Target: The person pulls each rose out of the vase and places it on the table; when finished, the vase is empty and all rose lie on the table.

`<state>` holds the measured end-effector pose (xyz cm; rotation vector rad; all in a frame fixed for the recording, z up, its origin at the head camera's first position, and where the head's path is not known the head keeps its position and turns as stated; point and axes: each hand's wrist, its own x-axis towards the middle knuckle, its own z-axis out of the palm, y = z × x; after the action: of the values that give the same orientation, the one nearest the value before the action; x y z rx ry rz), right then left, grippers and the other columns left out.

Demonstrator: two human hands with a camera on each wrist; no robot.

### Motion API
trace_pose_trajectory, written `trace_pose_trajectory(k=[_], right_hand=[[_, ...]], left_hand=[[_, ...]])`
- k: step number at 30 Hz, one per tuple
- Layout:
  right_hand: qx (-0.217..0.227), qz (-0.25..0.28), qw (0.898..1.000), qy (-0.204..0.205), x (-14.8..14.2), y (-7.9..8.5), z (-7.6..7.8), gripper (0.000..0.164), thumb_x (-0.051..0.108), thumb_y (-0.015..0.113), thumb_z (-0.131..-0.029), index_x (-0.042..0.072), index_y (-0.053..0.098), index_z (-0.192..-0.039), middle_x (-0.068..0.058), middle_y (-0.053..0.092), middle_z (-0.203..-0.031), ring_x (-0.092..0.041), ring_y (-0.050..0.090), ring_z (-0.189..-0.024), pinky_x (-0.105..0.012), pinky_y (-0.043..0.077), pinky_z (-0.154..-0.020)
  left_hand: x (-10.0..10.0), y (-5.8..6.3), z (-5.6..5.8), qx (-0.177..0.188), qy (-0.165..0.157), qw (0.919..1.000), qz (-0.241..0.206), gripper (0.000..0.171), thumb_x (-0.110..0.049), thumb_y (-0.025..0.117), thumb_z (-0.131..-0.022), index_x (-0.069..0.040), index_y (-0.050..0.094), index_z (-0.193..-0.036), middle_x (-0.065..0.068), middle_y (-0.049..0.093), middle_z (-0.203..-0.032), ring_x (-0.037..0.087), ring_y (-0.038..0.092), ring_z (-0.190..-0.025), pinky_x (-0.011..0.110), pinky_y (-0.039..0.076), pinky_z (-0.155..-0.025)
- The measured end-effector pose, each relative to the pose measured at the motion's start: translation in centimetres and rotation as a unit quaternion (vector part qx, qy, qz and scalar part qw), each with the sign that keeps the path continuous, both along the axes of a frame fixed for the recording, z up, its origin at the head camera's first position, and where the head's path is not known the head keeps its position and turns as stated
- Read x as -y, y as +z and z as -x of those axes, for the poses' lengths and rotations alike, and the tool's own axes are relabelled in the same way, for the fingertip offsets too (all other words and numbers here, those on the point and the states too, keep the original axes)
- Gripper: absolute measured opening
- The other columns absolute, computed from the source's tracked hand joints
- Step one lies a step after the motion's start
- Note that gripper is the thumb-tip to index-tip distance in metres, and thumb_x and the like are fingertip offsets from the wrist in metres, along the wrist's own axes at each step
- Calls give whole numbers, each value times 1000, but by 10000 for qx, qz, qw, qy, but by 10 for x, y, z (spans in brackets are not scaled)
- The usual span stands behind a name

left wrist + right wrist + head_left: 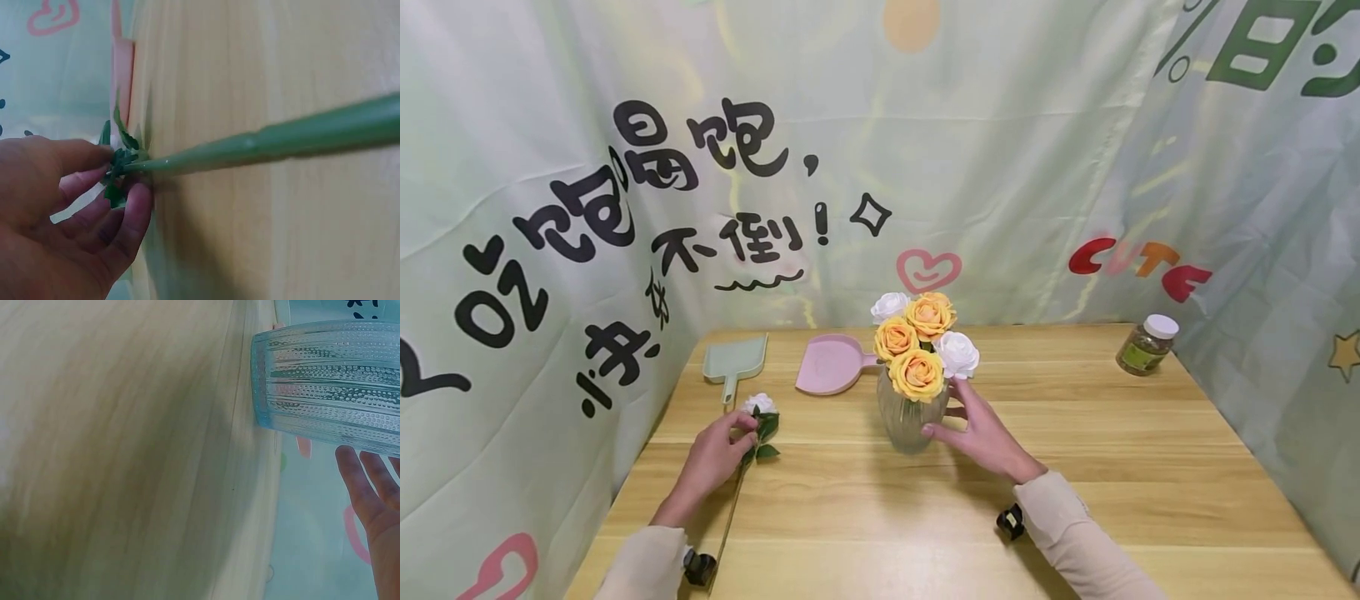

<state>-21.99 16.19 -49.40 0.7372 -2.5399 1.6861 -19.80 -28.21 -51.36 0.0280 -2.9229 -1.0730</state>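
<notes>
On the left of the table, my left hand (718,454) pinches a single white artificial rose (762,404) by its stem just under the bloom. In the left wrist view its green leaves (117,195) show between the fingers, and the thick green stem (250,147) runs off to the right. A ribbed clear glass vase (904,429) stands mid-table, filled with orange-yellow roses (917,375) and white roses (957,354). My right hand (981,433) is at the vase's right side with fingers extended, thumb over its front. The right wrist view shows straight fingertips (350,456) against the ribbed glass.
Behind the left hand lies a grey-green dustpan (735,357). A pink dustpan (830,365) sits left of the vase, its handle reaching toward it. A lidded jar (1147,345) stands at the back right. Printed fabric (1000,167) hangs around the wooden table (1075,500).
</notes>
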Motion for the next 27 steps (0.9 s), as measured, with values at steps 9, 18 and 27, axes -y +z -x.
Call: trace_pose_trajectory(k=[9,18,27], right_hand=[[-44,-3,10000,-2,-1,0,-1,91,26,87,-95,14,34,-168,-18,49,-165,-41,57,-143,-55,57,-114],[-28,3,10000,-35,-2,0,0,92,26,87,-95,14,34,-169,-17,48,-165,-41,57,-144,-56,57,-114],[56,17,10000,4,-1,1,0,89,25,87,-96,14,35,-167,-16,49,-165,-42,54,-147,-56,56,-115]], left_hand=[[3,19,-2,-192,-40,9995,266,14,-22,74,-105,-12,74,-114,19,69,-126,31,73,-106,49,58,-85],[-34,67,19,-1358,-797,9871,-286,15,-16,74,-106,-9,76,-119,13,71,-129,32,70,-114,44,66,-91],[-119,111,25,-1901,-2319,9402,-1615,12,-13,76,-104,-11,77,-116,8,73,-136,24,66,-126,33,65,-97]])
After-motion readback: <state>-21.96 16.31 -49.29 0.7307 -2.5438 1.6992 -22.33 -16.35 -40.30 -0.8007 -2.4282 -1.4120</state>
